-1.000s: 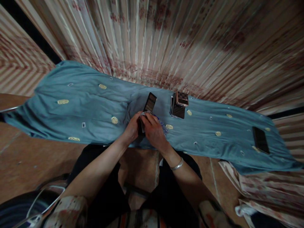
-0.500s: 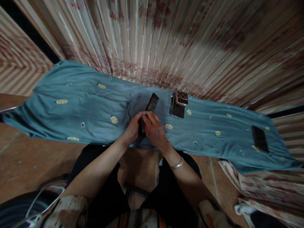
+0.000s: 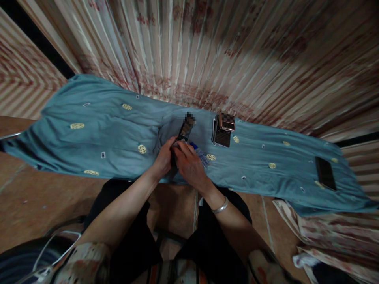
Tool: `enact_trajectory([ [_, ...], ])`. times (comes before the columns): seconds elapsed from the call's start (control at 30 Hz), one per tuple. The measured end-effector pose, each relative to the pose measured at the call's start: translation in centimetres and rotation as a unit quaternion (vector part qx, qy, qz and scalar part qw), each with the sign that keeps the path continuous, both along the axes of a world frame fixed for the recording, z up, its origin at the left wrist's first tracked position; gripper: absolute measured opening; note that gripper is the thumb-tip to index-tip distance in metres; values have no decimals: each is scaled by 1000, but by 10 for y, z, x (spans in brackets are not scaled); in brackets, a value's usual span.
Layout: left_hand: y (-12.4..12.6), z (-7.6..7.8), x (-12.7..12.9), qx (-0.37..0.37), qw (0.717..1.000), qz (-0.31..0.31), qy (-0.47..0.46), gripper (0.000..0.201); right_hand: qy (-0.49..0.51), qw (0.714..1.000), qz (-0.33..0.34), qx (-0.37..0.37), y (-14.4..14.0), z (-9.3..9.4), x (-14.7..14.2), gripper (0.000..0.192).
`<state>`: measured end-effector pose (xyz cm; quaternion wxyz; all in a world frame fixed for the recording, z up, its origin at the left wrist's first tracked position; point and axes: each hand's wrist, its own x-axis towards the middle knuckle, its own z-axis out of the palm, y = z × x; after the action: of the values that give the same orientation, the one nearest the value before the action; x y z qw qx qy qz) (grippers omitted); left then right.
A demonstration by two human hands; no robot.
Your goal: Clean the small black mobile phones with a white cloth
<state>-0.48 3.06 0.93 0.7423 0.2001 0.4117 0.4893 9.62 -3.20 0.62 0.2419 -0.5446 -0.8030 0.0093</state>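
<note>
both hands (image 3: 177,159) gripping dark phone (image 3: 184,131)

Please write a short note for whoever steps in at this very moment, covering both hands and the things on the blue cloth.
Left hand and right hand: both closed together on a slim dark handset at the near edge of the blue cloth; its far end tilts away from the hands.
A small clear packet with a blue end lies just right of the hands.
A stack of dark checkered boxes stands further right; a dark phone lies flat at the cloth's far right end.
Done: handset is in hand. Left: cannot be told from this view.
</note>
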Motion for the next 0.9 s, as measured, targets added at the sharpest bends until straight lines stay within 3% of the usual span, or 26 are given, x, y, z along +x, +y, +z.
enact_trajectory([
  [0.2,0,2,-1,-15,1000,-15,-5,18,-2,1000,-12,-16,1,2,0,43],
  [0.4,8,4,-8,-28,999,-1,-22,18,-5,999,34,-22,-7,2,-11,42],
  [0.9,21,-11,-17,-69,997,-12,-41,25,-3,998,61,-7,-6,0,-8,35],
])
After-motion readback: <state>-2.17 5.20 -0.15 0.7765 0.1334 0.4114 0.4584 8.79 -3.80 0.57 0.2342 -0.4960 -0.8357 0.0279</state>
